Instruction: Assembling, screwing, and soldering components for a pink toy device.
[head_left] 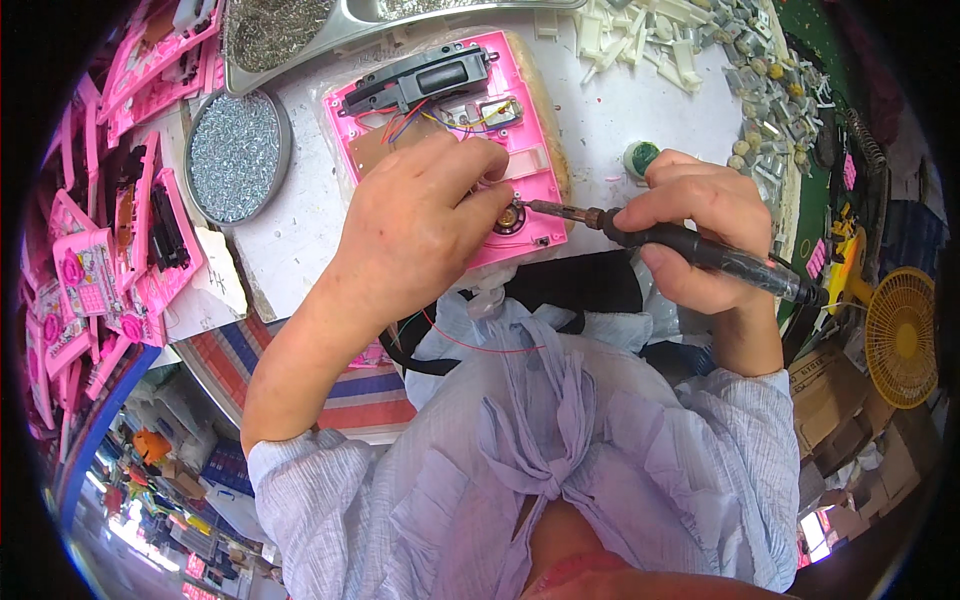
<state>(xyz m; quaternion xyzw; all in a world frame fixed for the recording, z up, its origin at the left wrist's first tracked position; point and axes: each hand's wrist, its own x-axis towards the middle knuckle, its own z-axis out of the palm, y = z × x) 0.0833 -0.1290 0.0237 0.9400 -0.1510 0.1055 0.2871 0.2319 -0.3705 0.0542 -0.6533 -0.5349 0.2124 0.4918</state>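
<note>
My right hand (705,230) grips the black handle of a soldering iron (690,250). Its metal tip points left and meets a small round speaker (510,218) in the lower corner of an open pink plastic casing (540,188). Over that casing, my left hand (425,205) has thumb and forefinger pinched together just beside the tip; what they hold is hidden. Farther up inside the casing sit a dark grey mechanism (420,78), coloured wires (408,122) and a small clear-and-metal part (500,112). A thin red wire (480,347) hangs below my left wrist.
A round dish of small screws (238,157) stands left, below a metal tray (340,28) of fine metal parts. Pink casings (85,290) pile at far left. White plastic pieces (640,40) and small metal parts (770,100) lie far right. A small green-topped pot (641,158) stands near my right hand.
</note>
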